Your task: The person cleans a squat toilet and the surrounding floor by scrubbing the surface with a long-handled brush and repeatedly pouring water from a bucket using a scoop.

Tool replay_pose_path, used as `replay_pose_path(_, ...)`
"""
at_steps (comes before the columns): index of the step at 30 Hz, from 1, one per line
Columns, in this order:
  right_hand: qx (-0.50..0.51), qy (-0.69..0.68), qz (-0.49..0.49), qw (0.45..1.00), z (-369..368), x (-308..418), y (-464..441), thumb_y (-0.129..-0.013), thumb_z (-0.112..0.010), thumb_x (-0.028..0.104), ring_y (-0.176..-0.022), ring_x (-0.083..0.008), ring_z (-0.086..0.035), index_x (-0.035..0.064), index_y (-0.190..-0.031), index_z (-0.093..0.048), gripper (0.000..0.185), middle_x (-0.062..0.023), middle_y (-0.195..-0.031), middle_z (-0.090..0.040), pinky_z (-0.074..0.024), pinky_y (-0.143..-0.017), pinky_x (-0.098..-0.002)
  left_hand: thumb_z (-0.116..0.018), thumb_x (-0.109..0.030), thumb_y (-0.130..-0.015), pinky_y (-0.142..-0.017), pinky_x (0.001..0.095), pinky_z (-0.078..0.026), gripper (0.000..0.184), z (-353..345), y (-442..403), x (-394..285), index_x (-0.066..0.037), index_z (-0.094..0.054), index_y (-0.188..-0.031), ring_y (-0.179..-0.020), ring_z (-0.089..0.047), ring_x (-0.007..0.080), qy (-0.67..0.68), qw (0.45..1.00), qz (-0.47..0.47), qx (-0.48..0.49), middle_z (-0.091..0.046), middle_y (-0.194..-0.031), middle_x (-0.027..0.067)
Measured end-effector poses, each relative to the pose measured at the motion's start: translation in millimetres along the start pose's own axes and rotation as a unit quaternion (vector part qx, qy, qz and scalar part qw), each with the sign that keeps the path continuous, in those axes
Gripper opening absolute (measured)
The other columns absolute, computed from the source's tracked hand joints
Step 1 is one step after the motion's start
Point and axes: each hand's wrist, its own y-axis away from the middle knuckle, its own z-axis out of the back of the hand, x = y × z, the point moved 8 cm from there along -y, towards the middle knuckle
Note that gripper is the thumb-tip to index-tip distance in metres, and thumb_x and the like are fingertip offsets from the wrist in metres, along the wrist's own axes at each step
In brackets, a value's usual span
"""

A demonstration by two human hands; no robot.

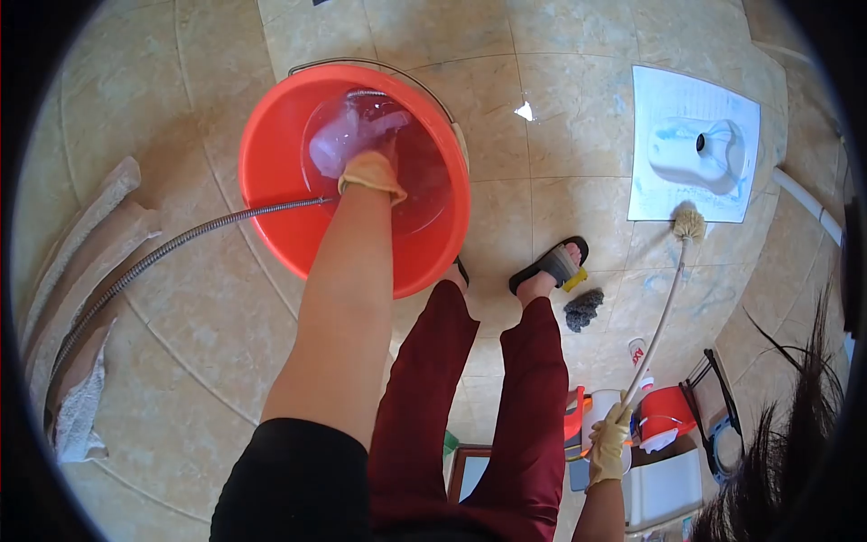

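Observation:
A large red bucket (271,226) with water in it stands at the upper left. My left hand (368,172), in a yellow rubber glove, reaches down into the bucket; its fingers are under water and cannot be made out. A pale cloth (339,140) lies in the water beside them. The metal shower hose (194,237) runs over the bucket's rim into the water. At the lower right my right hand (610,444), also gloved, is wrapped round the long handle of a brush (688,225). The brush head rests by the lower edge of the white squat toilet (659,108).
Black sandals (551,264) are on my feet. Near them lies a dark scouring pad (584,309). A small red bucket (664,411), a bottle (638,350) and a white basin (666,488) are at the lower right. Towels (86,244) hang at the left.

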Motion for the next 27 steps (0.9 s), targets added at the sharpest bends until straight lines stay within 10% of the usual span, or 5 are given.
replay_pose_path(12,0.001,-0.006,-0.002,1.000,5.6,-2.4,-7.4,-0.107,-0.047,0.033,-0.048,-0.0053,-0.042,0.0239,-0.146,-0.042,0.040,0.0037,-0.072,-0.043,-0.0325,-0.038,-0.0199,-0.056,-0.025,-0.097,-0.104,0.0411,-0.048,0.055,83.4,25.1,25.4,-0.017,-0.044,-0.150,-0.128,-0.058,0.0351,0.255,0.964,0.076,-0.019,-0.057,-0.143,0.0122)
replay_pose_path(18,0.018,-0.017,0.000,1.000,4.3,4.5,-4.4,-0.107,-0.047,0.031,-0.049,-0.0059,-0.043,0.0238,-0.146,-0.042,0.040,0.0030,-0.073,-0.044,-0.0347,-0.038,-0.0212,-0.063,-0.027,-0.095,-0.086,0.0423,-0.056,0.050,24.3,79.0,-14.0,-0.020,-0.053,-0.143,-0.115,-0.066,0.0252,-0.196,0.976,-0.048,-0.080,-0.064,-0.135,0.0053)
replay_pose_path(21,0.030,-0.033,0.007,0.999,11.0,-6.5,-13.9,-0.107,-0.047,0.033,-0.046,-0.0060,-0.042,0.0252,-0.146,-0.043,0.040,0.0030,-0.067,-0.045,-0.0337,-0.037,-0.0216,-0.059,-0.024,-0.095,-0.079,0.0345,-0.050,0.054,39.3,152.3,2.3,-0.018,-0.045,-0.147,-0.106,-0.051,0.0224,0.156,0.985,-0.015,-0.076,-0.056,-0.132,0.0046)
replay_pose_path(24,0.035,-0.059,-0.003,0.998,11.0,-9.3,-11.0,-0.106,-0.048,0.035,-0.043,-0.0058,-0.041,0.0274,-0.146,-0.044,0.041,0.0034,-0.062,-0.044,-0.0325,-0.036,-0.0215,-0.057,-0.019,-0.097,-0.062,0.0236,-0.042,0.059,-26.8,177.2,1.4,-0.014,-0.035,-0.151,-0.077,-0.042,0.0103,0.916,0.384,0.009,-0.114,-0.055,-0.117,0.0015)
replay_pose_path(27,0.040,-0.059,-0.029,0.997,18.2,4.0,1.1,-0.105,-0.050,0.034,-0.043,-0.0055,-0.040,0.0293,-0.143,-0.046,0.038,0.0045,-0.063,-0.043,-0.0311,-0.036,-0.0209,-0.054,-0.020,-0.100,-0.048,0.0165,-0.034,0.054,-5.9,233.0,-8.3,-0.009,-0.033,-0.149,-0.055,-0.036,0.0020,0.945,0.282,-0.053,-0.154,-0.049,-0.091,-0.0031)
